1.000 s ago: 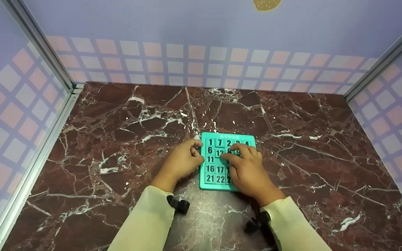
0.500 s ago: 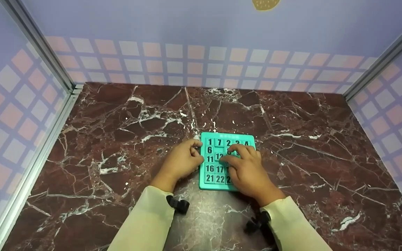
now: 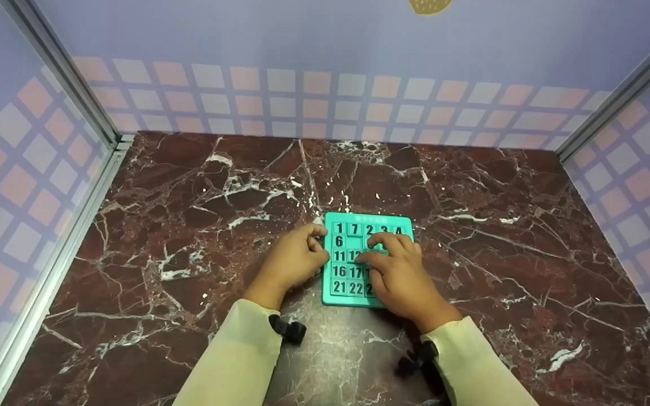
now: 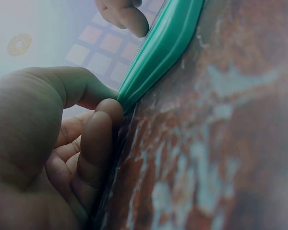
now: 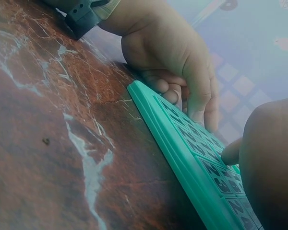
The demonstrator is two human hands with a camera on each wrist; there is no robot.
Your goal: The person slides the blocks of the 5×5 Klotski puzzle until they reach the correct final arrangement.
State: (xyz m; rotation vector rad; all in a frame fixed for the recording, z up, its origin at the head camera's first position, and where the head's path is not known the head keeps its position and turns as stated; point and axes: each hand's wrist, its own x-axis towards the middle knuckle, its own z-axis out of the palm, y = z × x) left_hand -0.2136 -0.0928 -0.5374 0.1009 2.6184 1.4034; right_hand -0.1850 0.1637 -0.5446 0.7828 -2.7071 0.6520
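Near the middle of the marble table (image 3: 133,254), the left hand (image 3: 294,256) pinches the left edge of the green number board (image 3: 353,301) lying there. Its leftmost column (image 3: 339,256) reads in order, but tile 7 (image 3: 354,229) stands before tile 2 (image 3: 369,230), so I judge the sorting unfinished; the right hand (image 3: 401,268), loosely bent, gripping nothing, touches tile 12 (image 3: 351,255).

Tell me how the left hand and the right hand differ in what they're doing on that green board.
The left hand pinches the green board at its left edge; the right hand reaches over the board, touching the 12 tile. The left hand covers none of the numbers, while the right hand hides several. Both have pale yellow sleeves behind them.
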